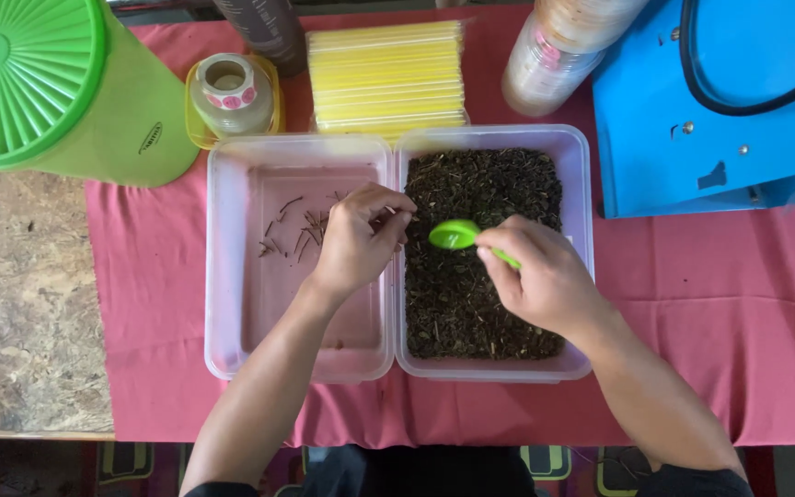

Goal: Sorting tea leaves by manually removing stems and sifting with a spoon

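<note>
Two clear plastic tubs stand side by side on a red cloth. The right tub (578,166) is filled with dark dried leaves (471,304). The left tub (232,276) holds only a few thin brown stems (292,235). My right hand (545,276) grips a small green scoop (455,235) over the leaves. My left hand (356,244) hovers over the divide between the tubs, fingertips pinched together close to the scoop; I cannot tell whether a stem is between them.
A large green lidded container (57,87) stands at the back left. Behind the tubs are a roll of tape (229,92), a stack of yellow packets (386,78), a jar (554,55) and a blue machine (720,101) at right.
</note>
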